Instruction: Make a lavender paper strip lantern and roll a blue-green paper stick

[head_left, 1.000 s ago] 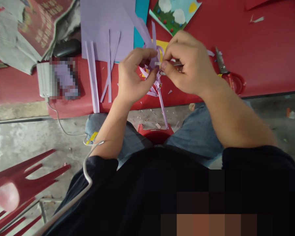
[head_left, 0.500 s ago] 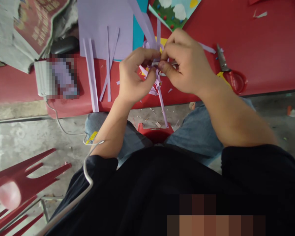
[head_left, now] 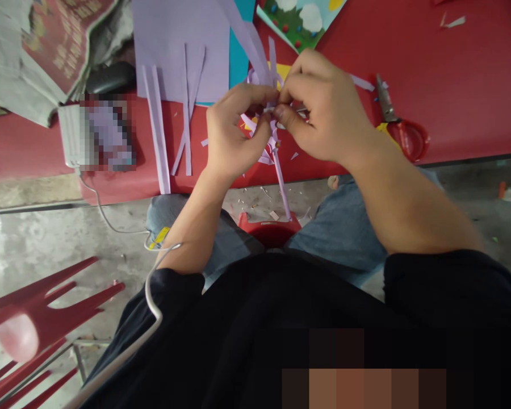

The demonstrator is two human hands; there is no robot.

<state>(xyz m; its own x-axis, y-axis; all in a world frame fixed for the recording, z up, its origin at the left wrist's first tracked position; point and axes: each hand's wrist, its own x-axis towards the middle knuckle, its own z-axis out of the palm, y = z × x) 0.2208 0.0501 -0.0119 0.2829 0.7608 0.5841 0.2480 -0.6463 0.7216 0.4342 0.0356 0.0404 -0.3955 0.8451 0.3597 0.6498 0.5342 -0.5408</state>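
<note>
My left hand (head_left: 236, 125) and my right hand (head_left: 319, 108) meet over the near part of the red table, fingertips almost touching. Each pinches a purple paper strip (head_left: 273, 59) between thumb and fingers; the pinched part is mostly hidden by the fingers. A wider purple band (head_left: 249, 42) runs away from the hands toward the far side. Beneath them lies a cluster of curled purple paper (head_left: 266, 156), with a thin rolled purple paper stem (head_left: 282, 187) pointing toward my lap. Something thin and greyish shows behind my right fingers, too covered to name.
Red-handled scissors (head_left: 398, 125) lie open at the right. Loose purple strips (head_left: 157, 130) and a purple sheet (head_left: 181, 51) are on the left, near a blurred-out device (head_left: 111, 136) and a white box (head_left: 70, 136) with a cable. A painted picture (head_left: 300, 23) lies at the far side.
The upright purple strip above my fingers leans slightly more to the left. Both hands keep nearly the same pinched pose; the view has shifted very slightly.
</note>
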